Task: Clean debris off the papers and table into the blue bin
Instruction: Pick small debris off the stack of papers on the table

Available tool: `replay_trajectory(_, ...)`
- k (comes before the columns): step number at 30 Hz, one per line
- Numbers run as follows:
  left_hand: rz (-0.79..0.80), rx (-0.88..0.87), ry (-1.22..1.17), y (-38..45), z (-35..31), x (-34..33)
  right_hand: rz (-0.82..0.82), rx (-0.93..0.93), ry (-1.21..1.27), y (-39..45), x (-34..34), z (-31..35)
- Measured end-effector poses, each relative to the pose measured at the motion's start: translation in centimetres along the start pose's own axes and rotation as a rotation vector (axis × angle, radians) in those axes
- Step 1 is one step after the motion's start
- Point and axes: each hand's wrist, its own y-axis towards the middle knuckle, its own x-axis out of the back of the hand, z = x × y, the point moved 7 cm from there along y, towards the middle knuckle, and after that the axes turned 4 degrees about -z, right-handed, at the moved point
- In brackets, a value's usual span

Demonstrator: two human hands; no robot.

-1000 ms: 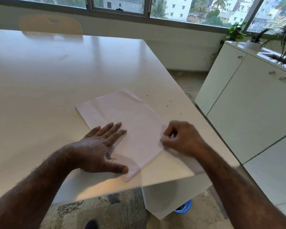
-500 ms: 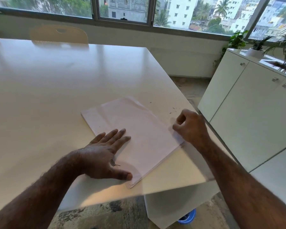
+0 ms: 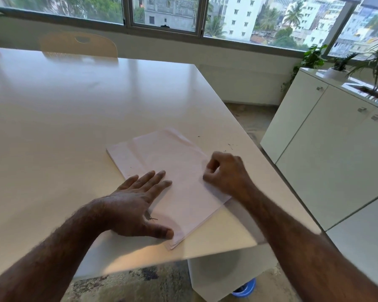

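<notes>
The left hand [image 3: 138, 203] lies flat and spread on the near end of the paper stack [image 3: 168, 179], pinning it to the worktop [image 3: 63, 127]. The right hand [image 3: 225, 173] rests at the stack's right edge with fingers curled loosely together; whether it pinches anything, I cannot tell. Dark debris specks [image 3: 230, 145] sit on the worktop just beyond the stack's right side. The blue bin [image 3: 246, 287] stands on the floor below the stack. The step looks like sweeping; next, the specks need brushing toward the edge above the bin.
</notes>
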Motion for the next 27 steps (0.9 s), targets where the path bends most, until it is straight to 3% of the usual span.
replay_trajectory(3, -0.002, -0.002, 0.002, 0.1, 0.0, -0.1, -0.127, -0.133, -0.090, 2.0, 2.2, -2.9)
replay_trajectory(6, 0.000, -0.001, 0.005, 0.1, -0.4, -0.1, -0.240, -0.144, -0.106, 1.7, 4.2, -3.4)
replay_trajectory(7, -0.007, 0.002, 0.003, 0.1, -0.3, 0.0, -0.234, -0.115, -0.062, 1.4, 4.1, -2.6)
replay_trajectory(11, 0.000, 0.006, 0.000, 0.0, 0.0, -0.1, 0.057, -0.060, 0.027, 0.3, 0.4, -1.3)
replay_trajectory(15, -0.007, 0.002, 0.004, 0.1, -0.1, -0.3, -0.085, -0.115, -0.238, 2.1, 2.3, -3.0)
replay_trajectory(16, -0.010, -0.002, -0.003, 0.0, -0.2, -0.3, -0.118, -0.135, -0.229, 2.1, 2.8, -2.8)
replay_trajectory(18, -0.040, -0.014, -0.026, 0.0, -0.3, -0.1, -0.105, -0.157, 0.015, 1.5, 2.8, -0.8)
replay_trajectory(20, -0.041, -0.016, -0.086, -0.3, -0.3, 0.3, 0.080, -0.225, 0.446, -0.6, 1.2, 2.0)
replay_trajectory(23, -0.014, -0.029, -0.325, -0.7, 0.6, 1.2, 0.530, -0.395, 1.084, -5.4, -1.9, 6.2)
replay_trajectory(25, -0.032, -0.082, -0.521, -1.0, 1.0, 2.1, 0.751, -0.539, 1.326, -7.8, -3.0, 7.7)
replay_trajectory(27, -0.046, -0.053, -0.775, -1.3, 1.4, 2.3, 0.914, -0.622, 1.400, -9.6, -3.9, 8.6)
